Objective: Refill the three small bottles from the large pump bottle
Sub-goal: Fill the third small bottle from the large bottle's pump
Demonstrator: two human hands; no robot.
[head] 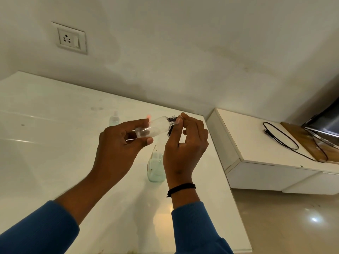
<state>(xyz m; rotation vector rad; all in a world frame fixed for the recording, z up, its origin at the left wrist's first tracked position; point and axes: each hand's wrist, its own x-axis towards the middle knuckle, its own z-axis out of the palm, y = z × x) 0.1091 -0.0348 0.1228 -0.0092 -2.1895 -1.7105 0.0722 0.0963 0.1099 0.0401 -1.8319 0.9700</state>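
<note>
A small bottle (153, 128) is held sideways in the left hand (117, 143); its cap (172, 121) is pinched by the right hand (185, 143), likely being unscrewed. Pumping comes next.

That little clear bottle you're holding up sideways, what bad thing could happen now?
1. The small clear bottle lies tilted between the left hand and the right hand, whose fingers work at its cap; anything inside might spill.
2. It may slip and fall onto the large bottle standing below on the white counter.
</note>
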